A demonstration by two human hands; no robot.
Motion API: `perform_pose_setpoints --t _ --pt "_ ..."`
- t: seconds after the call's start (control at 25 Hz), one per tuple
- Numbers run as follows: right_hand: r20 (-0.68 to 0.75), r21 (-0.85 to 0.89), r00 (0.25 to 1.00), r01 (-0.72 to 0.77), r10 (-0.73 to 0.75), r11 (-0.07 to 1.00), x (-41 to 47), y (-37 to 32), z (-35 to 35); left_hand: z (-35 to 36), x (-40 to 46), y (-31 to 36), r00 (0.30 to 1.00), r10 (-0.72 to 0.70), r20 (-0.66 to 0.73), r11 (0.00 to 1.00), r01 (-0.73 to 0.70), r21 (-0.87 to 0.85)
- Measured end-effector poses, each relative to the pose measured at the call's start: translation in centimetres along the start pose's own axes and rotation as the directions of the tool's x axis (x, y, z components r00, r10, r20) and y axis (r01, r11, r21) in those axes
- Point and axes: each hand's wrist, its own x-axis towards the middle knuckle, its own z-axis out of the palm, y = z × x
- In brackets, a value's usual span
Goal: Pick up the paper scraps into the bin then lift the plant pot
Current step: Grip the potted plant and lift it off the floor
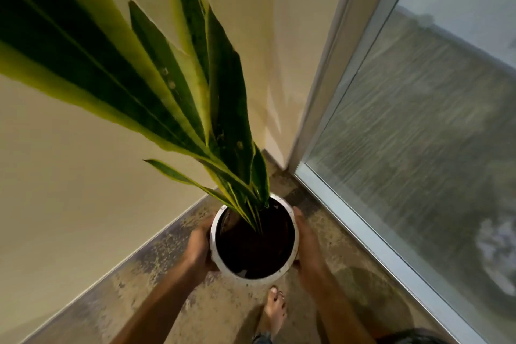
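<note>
Plant pot (216, 255), white, no writing visible, left hand (198, 248) and right hand (307, 243) clasped around its sides

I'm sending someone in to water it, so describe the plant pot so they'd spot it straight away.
Go to the corner where the cream wall meets the frosted glass door. Over the speckled brown floor there, a left hand and a right hand clasp the round white plant pot filled with dark soil. It alone carries tall, sword-shaped green leaves edged in yellow.
</note>
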Motion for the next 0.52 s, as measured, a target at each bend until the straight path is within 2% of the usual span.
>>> perform_pose_setpoints --t 0.2,0.4,0.52 --pt "0.012 0.003 1.0 -0.026 0.026 1.0 6.2 -1.3 0.2 1.5 6.8 1.5 0.999 -0.037 0.004 0.999 0.037 -0.033" --pt "-0.015 0.029 0.997 -0.071 0.071 0.997 14.5 0.8 0.4 2.2 15.2 0.9 0.994 -0.003 0.11 0.999 0.006 -0.033" --pt "-0.045 0.065 0.993 -0.107 0.11 0.992 19.7 3.0 0.5 2.8 19.6 0.6 0.998 -0.031 0.052 0.999 0.031 0.012"
